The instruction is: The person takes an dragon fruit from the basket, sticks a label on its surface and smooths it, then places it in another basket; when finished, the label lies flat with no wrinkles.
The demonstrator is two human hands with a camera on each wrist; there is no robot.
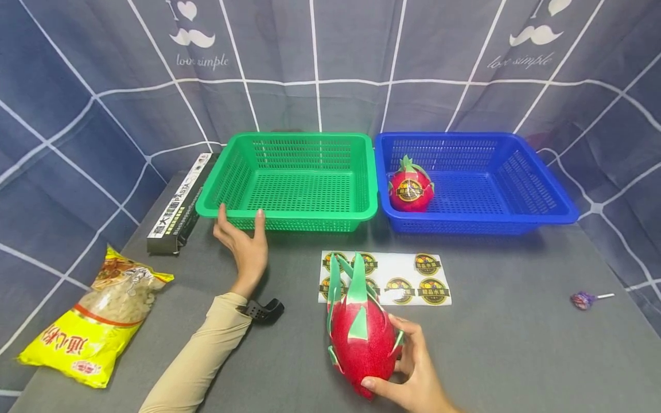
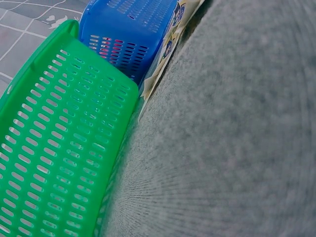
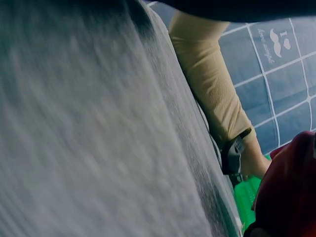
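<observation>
My right hand [image 1: 418, 367] grips a large red dragon fruit [image 1: 364, 344] with green leaf tips, thumb near its lower end and fingers along its right side. The same fruit [image 3: 289, 192] is a dark red shape in the right wrist view. Its leaves partly cover a white sheet of round black-and-gold stickers [image 1: 397, 281]. At the front rim of a green basket [image 1: 289, 214], my left hand [image 1: 242, 246] has its fingers spread, fingertips overlapping the rim. A smaller dragon fruit [image 1: 411, 192] bearing one such sticker sits inside the blue basket [image 1: 480, 219].
On the left lie a black-and-white pasta box [image 1: 178, 206] and a yellow bag of pasta [image 1: 103, 321]. A wrapped lollipop [image 1: 583, 300] is at the far right. Behind the baskets hangs a grey-blue checked curtain [image 1: 351, 57].
</observation>
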